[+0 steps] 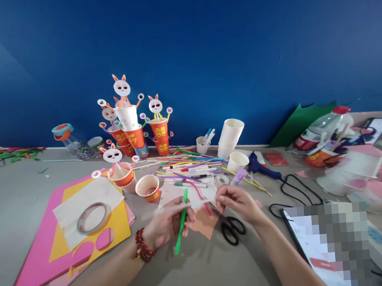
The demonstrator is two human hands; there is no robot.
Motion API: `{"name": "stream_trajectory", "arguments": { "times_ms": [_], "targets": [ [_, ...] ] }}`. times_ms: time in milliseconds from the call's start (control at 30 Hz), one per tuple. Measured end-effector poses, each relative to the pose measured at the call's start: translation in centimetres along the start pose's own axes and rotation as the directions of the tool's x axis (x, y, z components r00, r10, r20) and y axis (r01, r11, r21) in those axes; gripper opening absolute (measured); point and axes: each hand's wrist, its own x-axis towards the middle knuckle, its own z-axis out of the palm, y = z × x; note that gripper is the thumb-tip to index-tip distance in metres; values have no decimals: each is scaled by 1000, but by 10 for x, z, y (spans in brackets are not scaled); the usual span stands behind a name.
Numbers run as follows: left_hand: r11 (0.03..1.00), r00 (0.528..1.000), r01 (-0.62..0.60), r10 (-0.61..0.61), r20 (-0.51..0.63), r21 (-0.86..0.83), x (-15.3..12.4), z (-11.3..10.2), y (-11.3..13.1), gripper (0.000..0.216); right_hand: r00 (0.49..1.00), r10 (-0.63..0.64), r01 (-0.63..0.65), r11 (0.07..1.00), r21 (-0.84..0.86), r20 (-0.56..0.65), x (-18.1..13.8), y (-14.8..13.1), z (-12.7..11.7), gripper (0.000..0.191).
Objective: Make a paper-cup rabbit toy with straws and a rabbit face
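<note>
My left hand (pixel 171 224), with a red bead bracelet on its wrist, is closed around a bright green straw (pixel 181 226) that slants down toward me. A thin, translucent whitish strip (pixel 200 201) stretches between both hands. The fingertips of my right hand (pixel 237 203) pinch its right end, and its left part runs across my left hand. Whether it is tape or plastic is unclear. Just below the hands lie black-handled scissors (pixel 232 230), an orange paper piece (pixel 204 221) and a pink straw (pixel 202 197).
Paper-cup rabbit figures (pixel 127 117) stand at the back left, near an open red cup (pixel 147 188). A tape roll (pixel 93 217) lies on coloured paper (pixel 37 256). Straws and markers (pixel 189 167) spread behind my hands. A blue glue gun (pixel 262 168) with its cord, and a phone (pixel 313 248), lie right.
</note>
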Motion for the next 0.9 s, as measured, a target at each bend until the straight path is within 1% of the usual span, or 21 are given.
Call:
{"name": "stream_trajectory", "arguments": {
  "times_ms": [67, 100, 167, 200, 300, 367, 433, 500, 533, 567, 600, 633, 667, 700, 733, 767, 800, 900],
  "targets": [
    [986, 984, -170, 169, -49, -6, 0, 2, 3, 11, 995, 40, -26, 989, 148, -94, 0, 3, 3, 29],
    [967, 965, -255, 255, -68, 4, 0, 3, 4, 10, 993, 57, -38, 985, 170, -108, 0, 4, 6, 30],
    [919, 914, -394, 394, -101, 21, 0, 6, 8, 11, 993, 100, -92, 987, 130, -62, 1, 6, 17, 31],
    [897, 890, -441, 440, -120, 16, 0, 8, 10, 12, 992, 122, -119, 989, 89, -23, 2, 7, 24, 32],
    [848, 837, -529, 519, -170, -16, 2, 10, 20, 15, 980, 164, -163, 987, -19, 115, -1, 6, 42, 33],
    [834, 822, -552, 540, -179, -17, 4, 13, 27, 16, 962, 189, -177, 981, -78, 199, -4, 2, 50, 29],
    [827, 814, -562, 552, -181, -3, 5, 17, 33, 15, 942, 206, -170, 973, -154, 263, -8, -1, 54, 22],
    [832, 819, -554, 548, -172, 12, 6, 24, 36, 13, 936, 196, -126, 962, -244, 291, -10, -3, 55, 17],
    [842, 829, -539, 535, -161, 23, 6, 28, 35, 12, 943, 178, -98, 956, -278, 281, -11, -2, 54, 18],
    [856, 845, -516, 516, -144, 37, 6, 33, 34, 12, 960, 146, -74, 955, -289, 238, -10, -1, 52, 21],
    [873, 864, -485, 488, -123, 56, 6, 37, 31, 12, 982, 107, -62, 961, -270, 157, -9, 1, 50, 26],
    [891, 886, -448, 454, -100, 78, 5, 41, 28, 12, 997, 69, -58, 973, -223, 44, -7, 3, 47, 30],
    [908, 907, -406, 415, -77, 103, 5, 44, 23, 13, 996, 43, -55, 987, -154, -80, -5, 4, 44, 33],
    [923, 927, -363, 372, -52, 131, 5, 46, 17, 14, 981, 33, -48, 996, -72, -192, -3, 5, 41, 35],
    [935, 946, -316, 324, -22, 161, 5, 47, 11, 15, 960, 40, -39, 999, 10, -276, -1, 5, 38, 35],
    [943, 961, -272, 275, 13, 191, 6, 48, 5, 16, 946, 59, -35, 996, 80, -320, 0, 4, 35, 35],
    [947, 972, -234, 228, 51, 221, 6, 48, -2, 18, 944, 85, -43, 990, 137, -318, 1, 4, 33, 35],
    [942, 980, -179, 145, 134, 286, 9, 47, -17, 25, 967, 171, -123, 962, 242, -187, 2, 3, 31, 36]
  ]
}}
